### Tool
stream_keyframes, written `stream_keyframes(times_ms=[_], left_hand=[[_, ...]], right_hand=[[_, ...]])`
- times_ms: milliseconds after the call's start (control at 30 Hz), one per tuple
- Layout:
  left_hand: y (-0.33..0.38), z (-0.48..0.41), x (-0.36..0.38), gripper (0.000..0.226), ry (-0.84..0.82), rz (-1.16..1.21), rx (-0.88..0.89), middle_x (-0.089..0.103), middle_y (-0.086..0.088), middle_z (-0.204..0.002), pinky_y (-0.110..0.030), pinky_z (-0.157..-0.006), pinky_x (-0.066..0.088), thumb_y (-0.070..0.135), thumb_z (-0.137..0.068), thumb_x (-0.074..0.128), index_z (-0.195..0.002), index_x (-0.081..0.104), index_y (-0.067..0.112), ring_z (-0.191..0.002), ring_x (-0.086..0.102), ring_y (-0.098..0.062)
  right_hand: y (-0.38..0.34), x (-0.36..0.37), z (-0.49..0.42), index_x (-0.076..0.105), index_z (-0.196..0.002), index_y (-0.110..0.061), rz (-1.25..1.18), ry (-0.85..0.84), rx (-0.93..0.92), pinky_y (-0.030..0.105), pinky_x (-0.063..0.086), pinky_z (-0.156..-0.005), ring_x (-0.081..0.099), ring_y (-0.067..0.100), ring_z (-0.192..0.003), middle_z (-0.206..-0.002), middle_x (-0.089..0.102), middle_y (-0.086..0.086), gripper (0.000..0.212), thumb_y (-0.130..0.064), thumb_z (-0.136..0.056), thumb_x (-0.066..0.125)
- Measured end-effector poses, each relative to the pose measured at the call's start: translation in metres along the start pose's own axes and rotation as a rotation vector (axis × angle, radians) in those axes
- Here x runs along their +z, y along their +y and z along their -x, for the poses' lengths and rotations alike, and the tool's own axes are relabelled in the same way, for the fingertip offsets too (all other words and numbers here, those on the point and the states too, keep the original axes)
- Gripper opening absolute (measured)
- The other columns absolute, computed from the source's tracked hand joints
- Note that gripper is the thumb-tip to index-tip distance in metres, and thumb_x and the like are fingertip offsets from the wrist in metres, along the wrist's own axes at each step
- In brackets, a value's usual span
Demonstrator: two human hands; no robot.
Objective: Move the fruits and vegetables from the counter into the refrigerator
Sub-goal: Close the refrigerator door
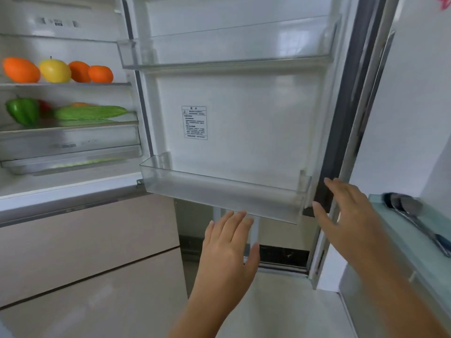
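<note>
Fridge door (234, 113) stood open, inner face toward camera. Left hand (229, 242) was flat, fingers spread, holding nothing, just below the lower door bin (219, 193). Right hand (346, 215) was also released and empty, fingertips at the door's dark outer edge (327, 191); contact could not be told for sure. Upper door bin (227, 52) and lower one were both clear plastic.

White sticker (194, 122) on door liner carried a warning triangle and several lines of small print, too small and blurred to read. Control strip (57, 21) at top of the fridge interior had markings, unreadable too.

Produce was inside the fridge at left. On the upper shelf (66, 84): an orange (20, 70), a yellow apple (55, 70) with a stem, another orange fruit (79, 71), and a small orange (100, 74), all in a row, touching or nearly so. On the shelf below: green bell pepper (23, 111), something red (45, 107) behind it, and a long green bumpy vegetable (90, 112) lying flat, with a bit of orange showing behind. Crisper drawer (68, 142) sat underneath.

At right, a glass worktop (400, 240) carried a metal spoon-like utensil (412, 215). Beige lower drawers (85, 252) were closed.
</note>
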State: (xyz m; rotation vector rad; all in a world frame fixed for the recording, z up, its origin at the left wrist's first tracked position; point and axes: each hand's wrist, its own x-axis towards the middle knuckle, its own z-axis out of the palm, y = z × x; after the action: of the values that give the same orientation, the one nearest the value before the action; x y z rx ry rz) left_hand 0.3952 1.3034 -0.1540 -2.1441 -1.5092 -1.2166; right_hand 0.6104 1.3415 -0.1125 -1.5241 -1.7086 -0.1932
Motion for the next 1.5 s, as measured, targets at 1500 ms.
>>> stream_keyframes(times_ms=[1500], left_hand=[[0.031, 0.035, -0.049, 0.040, 0.034, -0.052, 0.073, 0.057, -0.009, -0.128, -0.054, -0.099, 0.039, 0.025, -0.084, 0.047, -0.121, 0.052, 0.010, -0.125, 0.040, -0.022]], right_hand=[[-0.076, 0.012, 0.060, 0.041, -0.136, -0.018, -0.042, 0.128, -0.037, 0.061, 0.036, -0.098, 0.024, 0.041, -0.134, -0.150, 0.015, 0.026, 0.068, -0.058, -0.081, 0.046]])
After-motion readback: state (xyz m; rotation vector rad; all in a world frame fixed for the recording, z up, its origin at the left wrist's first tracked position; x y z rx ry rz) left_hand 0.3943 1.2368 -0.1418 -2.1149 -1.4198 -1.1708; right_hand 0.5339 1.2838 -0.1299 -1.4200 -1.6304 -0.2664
